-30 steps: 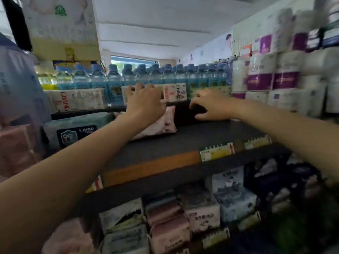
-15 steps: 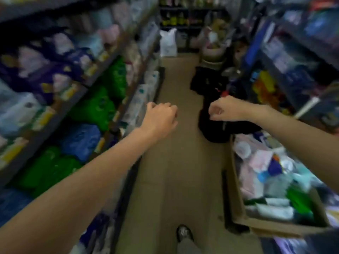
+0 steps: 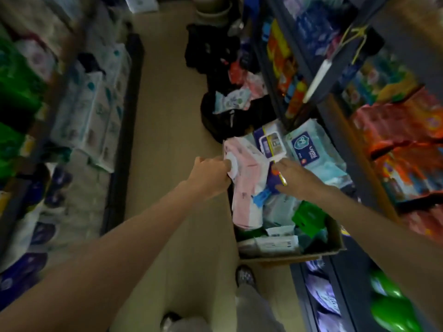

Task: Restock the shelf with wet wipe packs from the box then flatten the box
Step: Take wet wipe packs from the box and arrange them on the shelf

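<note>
A cardboard box stands on the aisle floor at the right, full of wet wipe packs. A pink pack with a round white lid lies at its left side. My left hand is closed on that pack's left edge, by the lid. My right hand lies further right in the box, its fingers and thumb curled around a dark purple pack. A light blue pack and a white-and-purple pack sit at the box's far end, and a green pack lies nearer me.
Shelves line both sides of the narrow aisle: white tissue packs and green packs on the left, orange and red packs on the right. Black bags lie on the floor beyond the box. My shoe is just beside its near corner.
I have turned from the upper shelf, where both hands rested, down to the floor. Both hands dropped from mid-air fists into the box and closed on packs.
</note>
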Tool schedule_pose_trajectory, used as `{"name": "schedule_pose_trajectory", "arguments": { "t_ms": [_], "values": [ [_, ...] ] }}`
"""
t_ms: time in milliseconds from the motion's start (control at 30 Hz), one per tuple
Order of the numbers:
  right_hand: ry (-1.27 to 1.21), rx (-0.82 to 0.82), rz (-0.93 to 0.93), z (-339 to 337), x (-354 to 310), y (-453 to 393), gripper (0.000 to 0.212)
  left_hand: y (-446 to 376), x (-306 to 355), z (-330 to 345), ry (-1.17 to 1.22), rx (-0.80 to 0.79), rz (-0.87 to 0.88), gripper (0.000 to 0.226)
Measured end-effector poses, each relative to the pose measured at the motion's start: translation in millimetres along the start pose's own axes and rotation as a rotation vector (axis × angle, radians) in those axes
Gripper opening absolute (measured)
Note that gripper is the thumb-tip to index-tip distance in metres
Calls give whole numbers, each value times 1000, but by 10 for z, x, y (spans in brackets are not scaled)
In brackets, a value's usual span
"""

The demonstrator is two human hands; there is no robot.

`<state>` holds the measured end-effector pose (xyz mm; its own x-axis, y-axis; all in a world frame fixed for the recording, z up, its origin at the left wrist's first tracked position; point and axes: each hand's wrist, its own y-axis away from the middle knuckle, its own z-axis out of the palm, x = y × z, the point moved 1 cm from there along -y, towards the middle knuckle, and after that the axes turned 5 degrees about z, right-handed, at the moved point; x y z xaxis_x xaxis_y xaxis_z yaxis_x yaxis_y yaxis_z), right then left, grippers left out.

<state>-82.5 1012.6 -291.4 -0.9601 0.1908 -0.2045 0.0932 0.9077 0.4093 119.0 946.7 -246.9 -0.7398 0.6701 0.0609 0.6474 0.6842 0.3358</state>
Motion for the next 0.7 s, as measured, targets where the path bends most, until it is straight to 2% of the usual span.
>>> {"name": "schedule_pose_trajectory", "arguments": {
  "t_ms": [100, 167, 233, 300, 367, 500, 600, 700],
  "values": [
    [-80, 5, -85, 159, 91, -195, 67, -162, 27, 145, 89, -99, -49, 36],
    [-128, -3, -158, 211, 69, -345, 70, -221, 3, 214, 126, -106, -81, 35],
    [-227, -30, -185, 213, -16, -505, 59, -226, -51, 266, 129, -105, -118, 34],
    [-323, -1, -138, 174, -105, -655, 39, -210, -116, 304, 102, -109, -145, 33],
    [-287, 61, -94, 149, -192, -746, 23, -197, -190, 336, 99, -109, -177, 31],
    [-129, 105, 11, 283, -265, -704, 25, -173, -305, 389, 155, -168, -221, 31],
    [-237, 125, 53, 262, -349, -685, 21, -122, -350, 389, 130, -183, -208, 31],
    [-272, 246, 66, -83, -695, -791, 21, -74, -450, 343, 138, -122, -198, 38]
  ]
}}
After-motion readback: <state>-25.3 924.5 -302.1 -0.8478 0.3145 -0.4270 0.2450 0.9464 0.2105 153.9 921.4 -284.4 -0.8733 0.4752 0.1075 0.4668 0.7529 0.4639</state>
